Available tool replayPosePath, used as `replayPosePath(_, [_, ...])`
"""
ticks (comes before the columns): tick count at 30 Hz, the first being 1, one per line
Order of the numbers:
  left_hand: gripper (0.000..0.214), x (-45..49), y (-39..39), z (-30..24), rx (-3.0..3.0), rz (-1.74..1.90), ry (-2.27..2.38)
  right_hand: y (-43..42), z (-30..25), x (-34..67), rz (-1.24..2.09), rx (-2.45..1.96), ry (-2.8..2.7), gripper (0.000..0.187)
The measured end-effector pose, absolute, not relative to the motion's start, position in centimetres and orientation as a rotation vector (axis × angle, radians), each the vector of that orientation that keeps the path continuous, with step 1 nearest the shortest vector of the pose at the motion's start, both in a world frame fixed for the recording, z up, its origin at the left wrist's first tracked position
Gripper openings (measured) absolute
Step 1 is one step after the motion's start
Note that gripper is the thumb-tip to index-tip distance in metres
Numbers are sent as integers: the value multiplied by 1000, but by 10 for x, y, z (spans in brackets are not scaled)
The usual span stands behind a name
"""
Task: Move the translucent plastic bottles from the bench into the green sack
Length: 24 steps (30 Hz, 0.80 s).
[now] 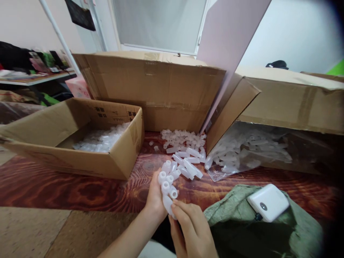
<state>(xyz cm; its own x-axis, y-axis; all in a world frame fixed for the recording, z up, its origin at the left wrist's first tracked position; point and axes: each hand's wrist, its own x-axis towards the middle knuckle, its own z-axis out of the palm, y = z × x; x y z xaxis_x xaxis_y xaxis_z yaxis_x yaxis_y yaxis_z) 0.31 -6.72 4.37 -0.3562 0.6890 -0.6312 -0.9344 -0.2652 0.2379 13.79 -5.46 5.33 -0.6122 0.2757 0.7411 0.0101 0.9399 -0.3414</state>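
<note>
The left hand (155,196) cups a stack of small translucent tubes (168,179), fingers curled around them; the right hand (188,224) pinches the lowest tube (168,205) at the counter (67,190) edge. I judge the loosely gripped stack could spill if the pinch tugs sideways. Print on the open carton (80,143) flap is too blurred to read, as is the white power bank (268,202)
</note>
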Motion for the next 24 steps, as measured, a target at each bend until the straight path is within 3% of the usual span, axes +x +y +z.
replayPosePath(6, [22,-2,-69,51,-485,1895,689,-57,54,141,385,-222,-2225,27])
replayPosePath(14, [39,1,-68,52,-448,1842,588,-59,52,123,302,-278,-2155,18])
replayPosePath(19, [28,1,-73,52,-345,1944,633,-62,40,120,332,-282,-2159,25])
replayPosePath(24, [34,-1,-73,52,-284,1916,766,-67,23,114,324,-317,-2130,31])
